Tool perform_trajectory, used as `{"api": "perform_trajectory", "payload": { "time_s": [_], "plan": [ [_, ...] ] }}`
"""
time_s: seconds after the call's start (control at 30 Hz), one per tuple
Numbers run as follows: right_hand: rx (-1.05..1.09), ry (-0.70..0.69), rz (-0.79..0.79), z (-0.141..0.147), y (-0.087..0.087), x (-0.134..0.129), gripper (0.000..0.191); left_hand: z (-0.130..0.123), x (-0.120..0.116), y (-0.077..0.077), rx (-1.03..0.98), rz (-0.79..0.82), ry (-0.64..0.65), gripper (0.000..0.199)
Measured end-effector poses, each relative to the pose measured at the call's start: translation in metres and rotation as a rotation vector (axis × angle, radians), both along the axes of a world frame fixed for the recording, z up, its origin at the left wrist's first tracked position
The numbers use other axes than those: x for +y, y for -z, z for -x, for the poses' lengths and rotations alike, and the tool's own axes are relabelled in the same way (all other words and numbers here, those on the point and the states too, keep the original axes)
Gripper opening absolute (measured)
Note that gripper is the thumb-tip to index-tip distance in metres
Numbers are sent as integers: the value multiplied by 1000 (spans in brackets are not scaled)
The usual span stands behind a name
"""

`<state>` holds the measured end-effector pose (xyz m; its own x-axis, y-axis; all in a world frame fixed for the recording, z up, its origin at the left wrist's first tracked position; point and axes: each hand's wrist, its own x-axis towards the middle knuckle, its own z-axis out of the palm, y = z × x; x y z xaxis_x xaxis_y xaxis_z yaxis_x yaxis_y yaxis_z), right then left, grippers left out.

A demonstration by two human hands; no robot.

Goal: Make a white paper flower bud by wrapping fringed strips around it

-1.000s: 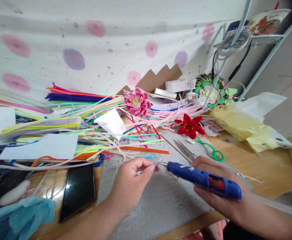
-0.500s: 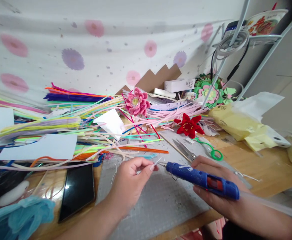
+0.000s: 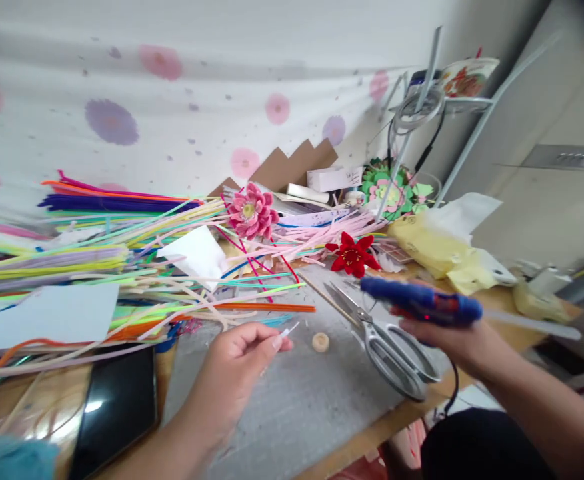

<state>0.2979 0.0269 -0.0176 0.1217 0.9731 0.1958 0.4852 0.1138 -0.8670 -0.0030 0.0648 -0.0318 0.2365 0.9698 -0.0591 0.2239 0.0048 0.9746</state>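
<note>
Between thumb and fingertips, my left hand pinches a short, thin white piece that looks like a bit of wire or pipe cleaner. My right hand is wrapped round a blue hot glue gun, with a clear glue stick poking out of its back end. The gun is blurred and raised above the handles of the silver scissors. A small roll of beige tape lies on the grey cutting mat between my hands.
Bundles of colourful pipe cleaners fill the left and back. A pink flower and a red flower lie behind the mat. A black phone rests at left, a yellow package at right. A wire rack stands back right.
The glue gun has moved up and right, away from the white piece in my left hand. The scissors' handles and the tape roll have come into sight. The view has shifted right.
</note>
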Motion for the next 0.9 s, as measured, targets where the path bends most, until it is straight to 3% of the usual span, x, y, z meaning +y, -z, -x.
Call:
{"api": "perform_trajectory", "payload": {
  "time_s": [0.03,0.17,0.27,0.43,0.53,0.7,0.9],
  "plan": [
    [75,134,30,-21,5,5,26,0,0,1,-22,11,0,19],
    [173,502,120,-98,26,18,19,-1,3,4,-72,28,10,19],
    [175,553,221,-127,43,22,25,-1,4,5,-65,37,13,20],
    [171,607,330,-140,61,26,27,-1,5,8,-74,34,-3,20],
    [194,652,368,-144,61,26,22,-1,6,9,-84,35,-17,20],
    [222,645,408,-146,55,24,28,1,7,9,-85,39,-24,23],
    [104,651,411,-153,54,22,31,1,8,9,-63,31,-24,26]
  ]
}}
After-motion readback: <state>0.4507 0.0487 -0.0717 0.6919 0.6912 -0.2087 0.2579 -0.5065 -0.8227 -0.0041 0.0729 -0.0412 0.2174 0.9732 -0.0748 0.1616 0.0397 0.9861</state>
